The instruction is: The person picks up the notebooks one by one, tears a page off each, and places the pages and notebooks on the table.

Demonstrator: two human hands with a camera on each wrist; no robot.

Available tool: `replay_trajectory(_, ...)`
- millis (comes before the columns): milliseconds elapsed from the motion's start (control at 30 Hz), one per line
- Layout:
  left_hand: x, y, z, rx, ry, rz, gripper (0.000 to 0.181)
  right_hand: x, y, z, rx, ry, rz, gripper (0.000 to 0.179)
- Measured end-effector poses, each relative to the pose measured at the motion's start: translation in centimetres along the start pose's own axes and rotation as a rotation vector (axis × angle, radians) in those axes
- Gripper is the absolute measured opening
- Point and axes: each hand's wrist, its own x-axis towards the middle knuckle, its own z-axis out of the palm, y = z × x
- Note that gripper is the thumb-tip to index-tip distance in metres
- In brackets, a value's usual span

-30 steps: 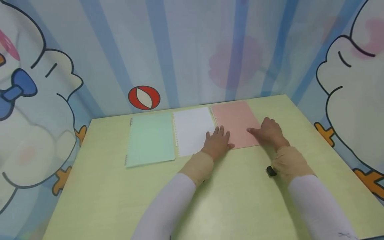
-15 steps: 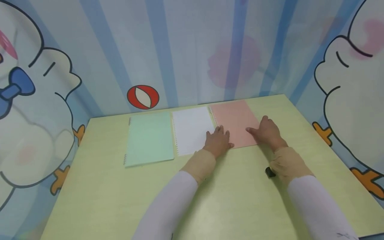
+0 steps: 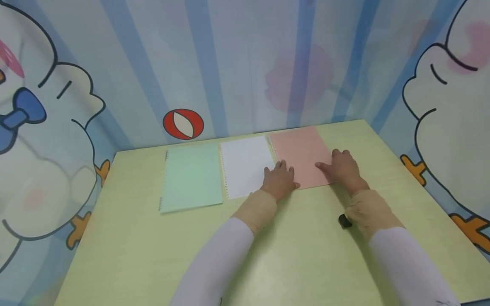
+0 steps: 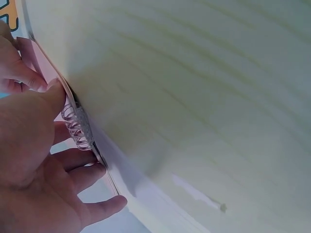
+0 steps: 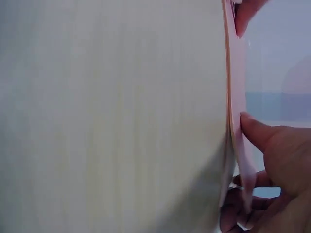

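In the head view, three spiral notebooks lie side by side: a green notebook (image 3: 193, 178), a white notebook (image 3: 245, 163) and a pink notebook (image 3: 300, 155). My left hand (image 3: 280, 180) rests with fingers spread across the gap between the white and pink ones. The left wrist view shows its thumb on the pink notebook's edge, beside the spiral binding (image 4: 77, 126). My right hand (image 3: 342, 168) pinches the pink notebook's near right corner, thumb on the cover. In the right wrist view the fingers (image 5: 262, 179) curl round the edge, and the pink cover there is slightly bent.
The notebooks lie toward the far edge of a pale yellow table (image 3: 153, 255). Behind it stands a backdrop (image 3: 245, 63) with blue stripes and cartoon figures. A small black block (image 3: 345, 221) shows beside the right cuff.
The right hand has shifted very slightly at the pink notebook's edge. Notebooks and left hand stay nearly where they were.
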Motion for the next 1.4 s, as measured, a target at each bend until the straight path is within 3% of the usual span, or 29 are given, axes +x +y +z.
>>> replay_trajectory(233, -0.2, 0.0, -0.3, 0.018, -0.001, -0.003, 0.072, -0.6, -1.9, -0.6, -0.060, 0.009, 0.036, 0.070)
replay_trajectory(367, -0.1, 0.0, -0.2, 0.011, 0.000, -0.002, 0.072, -0.2, -1.4, -0.8, 0.088, 0.015, 0.044, 0.072)
replay_trajectory(500, 0.1, -0.1, -0.1, 0.004, 0.011, -0.005, 0.072, 0.3, 0.0, -0.8, 0.278, -0.072, 0.054, 0.069)
replay_trajectory(633, 0.2, -0.3, 0.1, -0.007, 0.021, -0.001, 0.072, 0.4, 0.8, -1.0, 0.378, -0.119, 0.051, 0.063)
replay_trajectory(733, 0.2, -0.3, 0.0, -0.003, 0.027, 0.009, 0.071, 0.2, 0.7, -1.2, 0.388, -0.071, 0.027, 0.060)
replay_trajectory(867, 0.4, -0.6, -0.1, -0.042, 0.032, 0.041, 0.069, -0.4, -0.3, -1.7, 0.318, 0.092, -0.014, 0.044)
replay_trajectory(967, 0.4, -1.5, -0.5, -0.144, 0.034, 0.058, 0.065, -0.9, -2.0, -2.6, 0.285, 0.242, -0.037, 0.029)
replay_trajectory(1067, 0.0, -3.2, -1.7, -0.304, 0.053, 0.033, 0.062, -1.4, -4.4, -3.9, 0.290, 0.374, -0.073, 0.029)
replay_trajectory(1200, -0.8, -5.9, -3.5, -0.520, 0.143, -0.005, 0.063, -2.1, -7.9, -5.0, 0.297, 0.500, -0.171, 0.033)
replay_trajectory(1300, -1.2, -7.8, -4.4, -0.738, 0.194, -0.003, 0.068, -3.0, -10.9, -5.2, 0.266, 0.507, -0.275, 0.030)
replay_trajectory(1400, -1.6, -9.5, -5.2, -1.121, 0.132, 0.001, 0.077, -4.2, -14.3, -4.7, 0.222, 0.434, -0.384, 0.029)
